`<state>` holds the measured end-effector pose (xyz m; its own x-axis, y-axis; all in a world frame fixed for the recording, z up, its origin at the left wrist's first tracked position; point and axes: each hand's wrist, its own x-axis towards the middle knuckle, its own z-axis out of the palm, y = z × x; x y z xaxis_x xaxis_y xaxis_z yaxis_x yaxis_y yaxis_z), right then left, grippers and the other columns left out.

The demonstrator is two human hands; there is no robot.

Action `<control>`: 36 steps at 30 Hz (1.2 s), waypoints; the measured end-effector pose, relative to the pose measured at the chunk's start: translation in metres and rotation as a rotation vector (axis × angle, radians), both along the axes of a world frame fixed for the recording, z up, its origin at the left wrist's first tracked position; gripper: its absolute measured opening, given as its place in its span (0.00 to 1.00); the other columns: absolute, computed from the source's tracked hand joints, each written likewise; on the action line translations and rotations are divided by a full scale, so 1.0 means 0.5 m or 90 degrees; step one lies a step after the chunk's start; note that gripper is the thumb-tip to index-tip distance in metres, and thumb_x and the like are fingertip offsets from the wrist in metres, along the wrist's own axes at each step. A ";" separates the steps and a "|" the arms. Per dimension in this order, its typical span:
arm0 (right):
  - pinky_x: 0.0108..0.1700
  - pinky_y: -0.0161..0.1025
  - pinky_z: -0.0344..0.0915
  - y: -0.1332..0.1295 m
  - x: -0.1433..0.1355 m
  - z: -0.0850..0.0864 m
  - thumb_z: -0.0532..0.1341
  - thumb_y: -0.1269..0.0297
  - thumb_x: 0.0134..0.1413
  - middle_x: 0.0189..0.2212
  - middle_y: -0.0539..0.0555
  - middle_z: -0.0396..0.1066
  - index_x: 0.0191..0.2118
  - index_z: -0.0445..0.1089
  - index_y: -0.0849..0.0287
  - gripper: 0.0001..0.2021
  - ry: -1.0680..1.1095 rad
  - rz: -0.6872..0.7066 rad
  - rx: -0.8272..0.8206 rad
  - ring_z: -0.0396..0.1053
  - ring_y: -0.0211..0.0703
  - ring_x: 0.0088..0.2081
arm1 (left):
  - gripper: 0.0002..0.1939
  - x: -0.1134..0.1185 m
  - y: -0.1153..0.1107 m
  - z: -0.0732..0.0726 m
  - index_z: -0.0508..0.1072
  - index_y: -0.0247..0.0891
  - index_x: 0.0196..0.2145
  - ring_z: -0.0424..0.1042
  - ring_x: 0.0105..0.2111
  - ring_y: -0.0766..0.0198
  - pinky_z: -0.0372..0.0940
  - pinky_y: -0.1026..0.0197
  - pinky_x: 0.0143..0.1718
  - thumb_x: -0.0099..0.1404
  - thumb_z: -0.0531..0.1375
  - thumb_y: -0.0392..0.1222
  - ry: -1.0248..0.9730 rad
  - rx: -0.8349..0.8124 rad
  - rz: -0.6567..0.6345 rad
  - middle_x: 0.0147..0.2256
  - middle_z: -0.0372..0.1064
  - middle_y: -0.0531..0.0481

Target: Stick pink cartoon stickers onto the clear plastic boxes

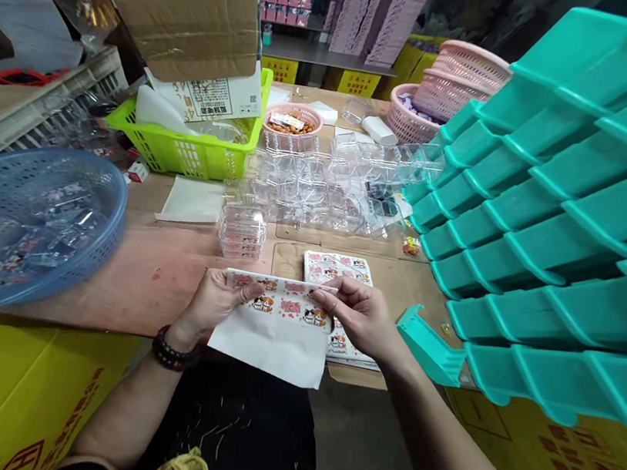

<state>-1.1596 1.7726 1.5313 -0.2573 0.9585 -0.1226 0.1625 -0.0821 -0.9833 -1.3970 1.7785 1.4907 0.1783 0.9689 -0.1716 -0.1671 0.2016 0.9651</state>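
Note:
Between both hands, above the table's front edge, is a sticker sheet [290, 308] printed with cartoon cats and pink lettering. Its lower part is blank white and hangs down. My left hand [218, 299] pinches the sheet's upper left, thumb on top. At the upper right, my right hand [364, 314] pinches it the same way. Under and behind the right hand lies a stack of similar sticker sheets [338, 264], partly covered. Just beyond the left hand stands a small stack of clear plastic boxes [242, 231].
Many clear plastic boxes [309, 180] spread across the table's middle. A blue basket [108, 237] of wrapped items sits left, a lime-green basket [185, 151] with a carton behind it. Teal bins [550, 292] tower at right. Pink baskets [415, 129] stand at the back.

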 end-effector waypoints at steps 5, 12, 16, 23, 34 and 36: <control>0.23 0.34 0.60 -0.017 0.014 0.006 0.61 0.46 0.58 0.19 0.50 0.67 0.26 0.67 0.59 0.21 -0.175 0.019 0.131 0.63 0.35 0.21 | 0.34 -0.024 0.010 0.033 0.75 0.36 0.48 0.74 0.45 0.53 0.70 0.51 0.47 0.45 0.75 0.51 0.195 0.194 -0.007 0.47 0.75 0.39; 0.30 0.36 0.64 -0.027 0.018 0.030 0.58 0.50 0.62 0.24 0.53 0.72 0.26 0.70 0.58 0.19 -0.283 0.096 0.241 0.68 0.38 0.27 | 0.11 -0.005 0.026 0.073 0.82 0.42 0.35 0.75 0.32 0.59 0.69 0.60 0.34 0.58 0.67 0.50 0.385 0.299 -0.249 0.31 0.78 0.47; 0.42 0.41 0.68 -0.026 0.017 0.031 0.65 0.53 0.56 0.37 0.57 0.77 0.39 0.75 0.57 0.13 -0.254 0.080 0.293 0.73 0.45 0.38 | 0.13 0.010 0.032 0.061 0.81 0.38 0.30 0.69 0.22 0.66 0.59 0.66 0.23 0.63 0.63 0.50 0.371 0.248 -0.317 0.23 0.75 0.50; 0.43 0.44 0.68 -0.041 0.017 0.010 0.62 0.58 0.60 0.29 0.53 0.77 0.35 0.77 0.55 0.09 -0.329 0.036 0.321 0.72 0.42 0.32 | 0.13 0.020 0.032 0.066 0.81 0.38 0.28 0.66 0.21 0.69 0.55 0.68 0.22 0.62 0.63 0.50 0.391 0.246 -0.399 0.21 0.73 0.51; 0.52 0.56 0.67 -0.096 0.075 -0.045 0.60 0.62 0.61 0.45 0.55 0.72 0.46 0.77 0.40 0.12 -0.162 -0.159 0.435 0.71 0.52 0.46 | 0.20 0.020 0.047 -0.002 0.78 0.35 0.34 0.71 0.24 0.67 0.64 0.65 0.27 0.47 0.73 0.52 0.066 -0.188 -0.565 0.28 0.76 0.48; 0.52 0.56 0.67 -0.063 0.100 -0.055 0.58 0.57 0.62 0.53 0.58 0.68 0.59 0.67 0.41 0.20 -0.137 -0.237 0.364 0.69 0.54 0.52 | 0.20 0.017 0.042 -0.015 0.77 0.36 0.31 0.71 0.25 0.67 0.65 0.65 0.28 0.46 0.73 0.53 0.057 -0.177 -0.553 0.28 0.76 0.49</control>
